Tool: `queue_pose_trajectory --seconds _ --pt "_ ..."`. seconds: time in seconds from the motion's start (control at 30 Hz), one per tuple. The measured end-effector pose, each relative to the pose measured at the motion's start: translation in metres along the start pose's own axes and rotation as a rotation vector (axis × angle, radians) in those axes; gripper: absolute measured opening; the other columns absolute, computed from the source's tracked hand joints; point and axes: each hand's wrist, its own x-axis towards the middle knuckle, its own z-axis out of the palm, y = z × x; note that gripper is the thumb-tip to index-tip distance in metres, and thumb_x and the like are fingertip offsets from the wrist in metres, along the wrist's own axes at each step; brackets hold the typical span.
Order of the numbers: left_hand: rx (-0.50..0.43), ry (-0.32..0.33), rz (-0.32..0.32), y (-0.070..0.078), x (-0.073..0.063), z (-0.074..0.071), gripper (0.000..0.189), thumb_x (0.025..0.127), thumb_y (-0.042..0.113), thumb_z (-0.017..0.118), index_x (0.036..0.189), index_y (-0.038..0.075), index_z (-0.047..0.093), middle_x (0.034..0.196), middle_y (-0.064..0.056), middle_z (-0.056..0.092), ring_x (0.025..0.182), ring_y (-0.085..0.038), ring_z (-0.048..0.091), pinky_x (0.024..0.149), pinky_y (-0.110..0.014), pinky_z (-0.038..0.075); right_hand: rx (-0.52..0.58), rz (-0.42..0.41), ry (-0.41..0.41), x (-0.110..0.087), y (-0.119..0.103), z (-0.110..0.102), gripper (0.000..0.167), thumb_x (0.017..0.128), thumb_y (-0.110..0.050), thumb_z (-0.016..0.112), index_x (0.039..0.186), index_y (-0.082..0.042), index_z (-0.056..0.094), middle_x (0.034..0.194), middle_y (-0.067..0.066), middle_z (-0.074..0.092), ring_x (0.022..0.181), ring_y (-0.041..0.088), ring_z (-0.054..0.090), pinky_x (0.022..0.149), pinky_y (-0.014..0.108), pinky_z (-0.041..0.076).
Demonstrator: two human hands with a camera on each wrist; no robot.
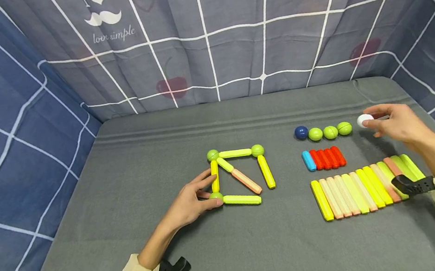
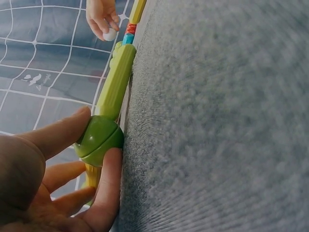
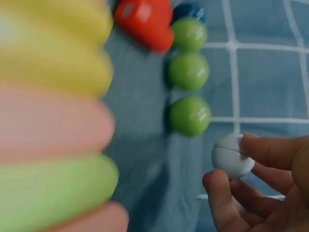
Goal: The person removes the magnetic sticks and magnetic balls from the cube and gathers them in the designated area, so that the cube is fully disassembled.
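My left hand [image 1: 189, 204] grips a green ball [image 2: 102, 140] at the near left corner of a frame of sticks and balls, thumb and fingers around it. A yellow stick [image 1: 215, 178] and a lime stick [image 1: 242, 200] run from that ball. Two more green balls sit at the frame's far corners, joined by a lime stick [image 1: 235, 153]. From the far left ball [image 1: 213, 155], a lime-and-pink diagonal [image 1: 245, 181] slants inward. At the right, my right hand [image 1: 399, 122] pinches a white ball [image 3: 231, 155] between thumb and fingers, beside the row of green balls [image 1: 330, 132].
A dark blue ball [image 1: 301, 132] heads the ball row. Below it lie short red sticks [image 1: 328, 158] and one blue stick [image 1: 309, 160]. Nearer me, long yellow, lime and pink sticks [image 1: 353, 193] lie side by side beneath my right forearm. A grid-patterned curtain [image 1: 230, 54] encloses the table.
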Motion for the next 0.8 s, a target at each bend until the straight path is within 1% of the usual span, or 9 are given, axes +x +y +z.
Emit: queue_pose_trajectory --seconds 0.03,0.17,0.33,0.57,0.8 --pt "-0.002 -0.002 0.000 0.000 0.000 0.000 0.072 0.085 0.018 0.080 0.147 0.004 0.045 0.159 -0.005 0.029 0.102 -0.021 0.063 0.075 -0.028 0.054 -0.011 0.014 -0.015 0.003 0.004 -0.001 0.047 0.100 -0.016 0.059 0.132 0.015 0.046 0.117 0.031 0.049 0.074 0.013 0.061 0.064 0.028 0.056" --pt "-0.003 -0.005 0.002 0.000 0.001 0.000 0.072 0.085 0.018 0.079 0.147 0.004 0.045 0.159 -0.005 0.029 0.101 -0.021 0.063 0.075 -0.028 0.054 -0.011 0.041 -0.088 0.016 0.010 -0.002 0.049 0.100 -0.014 0.057 0.135 0.017 0.043 0.124 0.037 0.044 0.084 0.019 0.061 0.069 0.032 0.058" --pt "-0.003 -0.002 -0.003 0.000 0.001 0.001 0.072 0.085 0.018 0.080 0.147 0.004 0.045 0.159 -0.005 0.029 0.100 -0.020 0.063 0.073 -0.027 0.054 0.019 0.064 -0.160 0.027 0.011 0.001 0.049 0.100 -0.009 0.055 0.137 0.020 0.037 0.129 0.041 0.039 0.088 0.017 0.061 0.072 0.031 0.058" --pt "-0.004 0.002 -0.002 0.000 0.001 0.001 0.072 0.085 0.018 0.080 0.147 0.005 0.045 0.159 -0.005 0.029 0.102 -0.021 0.063 0.074 -0.028 0.054 0.024 0.082 -0.205 0.028 0.011 0.002 0.051 0.100 -0.005 0.052 0.139 0.021 0.032 0.129 0.044 0.039 0.088 0.016 0.059 0.072 0.032 0.058" --pt "0.006 0.006 0.005 -0.001 0.001 0.001 0.072 0.085 0.018 0.080 0.147 0.004 0.045 0.159 -0.005 0.030 0.102 -0.021 0.062 0.077 -0.028 0.054 0.040 0.081 -0.211 0.026 0.013 0.003 0.051 0.101 -0.004 0.050 0.140 0.021 0.029 0.130 0.044 0.038 0.087 0.015 0.060 0.073 0.032 0.058"
